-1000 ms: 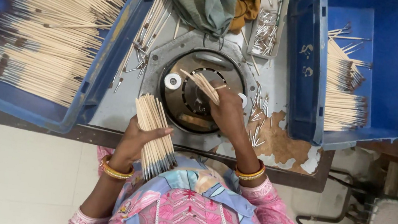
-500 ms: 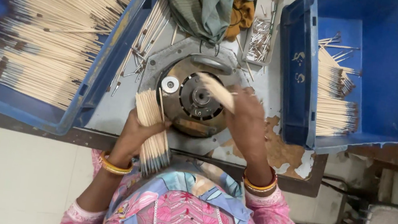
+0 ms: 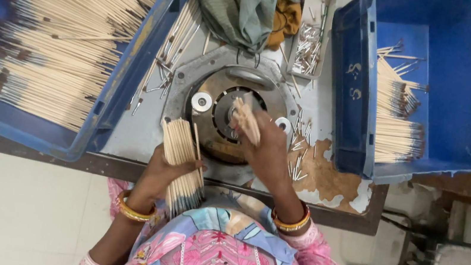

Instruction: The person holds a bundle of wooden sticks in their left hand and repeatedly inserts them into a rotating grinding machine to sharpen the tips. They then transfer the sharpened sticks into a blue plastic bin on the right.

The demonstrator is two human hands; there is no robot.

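My left hand [image 3: 162,168] clamps stick bundle [image 3: 180,165] as ready stock; right hand [image 3: 266,148] pinches few sticks [image 3: 247,120] over round machine head [image 3: 232,114].

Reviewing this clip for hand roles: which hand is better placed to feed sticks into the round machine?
Likely the right hand: it already holds a few sticks directly over the round machine. The left hand grips the stick bundle at the table edge.
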